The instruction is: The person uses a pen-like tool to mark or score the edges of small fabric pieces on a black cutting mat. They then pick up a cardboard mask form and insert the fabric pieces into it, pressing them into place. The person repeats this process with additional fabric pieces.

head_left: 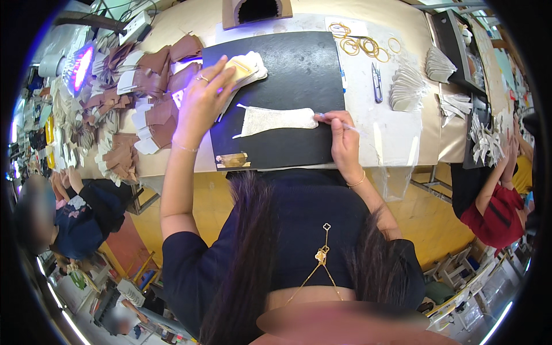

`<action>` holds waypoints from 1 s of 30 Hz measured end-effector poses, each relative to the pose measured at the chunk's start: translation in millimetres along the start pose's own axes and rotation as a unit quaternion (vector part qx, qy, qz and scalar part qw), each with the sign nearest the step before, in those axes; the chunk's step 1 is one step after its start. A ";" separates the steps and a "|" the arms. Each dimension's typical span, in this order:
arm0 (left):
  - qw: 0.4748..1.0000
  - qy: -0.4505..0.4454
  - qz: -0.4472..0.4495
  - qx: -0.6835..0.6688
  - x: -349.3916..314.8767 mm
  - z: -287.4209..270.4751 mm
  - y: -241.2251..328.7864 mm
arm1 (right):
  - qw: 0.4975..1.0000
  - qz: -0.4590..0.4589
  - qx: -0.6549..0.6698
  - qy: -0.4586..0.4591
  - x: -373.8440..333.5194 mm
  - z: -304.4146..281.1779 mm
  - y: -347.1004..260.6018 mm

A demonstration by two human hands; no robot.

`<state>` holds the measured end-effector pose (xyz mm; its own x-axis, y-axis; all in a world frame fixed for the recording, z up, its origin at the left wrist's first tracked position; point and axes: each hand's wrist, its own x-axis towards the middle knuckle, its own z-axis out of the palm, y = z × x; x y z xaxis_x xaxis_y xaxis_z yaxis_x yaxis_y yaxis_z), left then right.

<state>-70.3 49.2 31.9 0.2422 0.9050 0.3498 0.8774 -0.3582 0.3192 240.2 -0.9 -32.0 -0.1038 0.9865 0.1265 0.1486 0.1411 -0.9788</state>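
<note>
Left hand (207,95) at far left of the black mat (293,63), fingers bent over a yellowish pad (244,68) on a stack of pale pieces (260,64); can't tell if they grip or just rest. Mid-mat: off-white flared piece (277,119) lies flat, wide end left, rounded end right. Probably light, thin, soft, not slippery, easy to crease or mark; best hold looks like the side edges, or a flat press at the wide end. Right hand (345,144) at the rounded end, fingers closed on a slim tool (351,127); tip contact unclear.

Surface: beige tabletop (397,17), partly sheeted. Left, lit lamp (80,66) with purplish glow, then brown-and-white cut pieces (154,80) in bundles. Far middle, box with dark arched opening (229,12). Right, yellowish rubber bands (357,47), thread snips (377,86), fanned whitish pieces (407,89).

Room: co-worker in dark clothing (86,224) left, yellow floor (431,230), co-worker in red (491,215) right.
</note>
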 end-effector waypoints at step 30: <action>0.980 -0.053 0.115 -0.155 -39.3 77.7 69.1 | 0.994 -0.057 -0.094 -0.021 1.1 -2.3 2.2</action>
<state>13.0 6.7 -28.2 0.4753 0.8047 0.3557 0.6301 -0.5935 0.5007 242.7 0.7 -33.6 -0.1716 0.9595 0.2233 0.3145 0.2682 -0.9106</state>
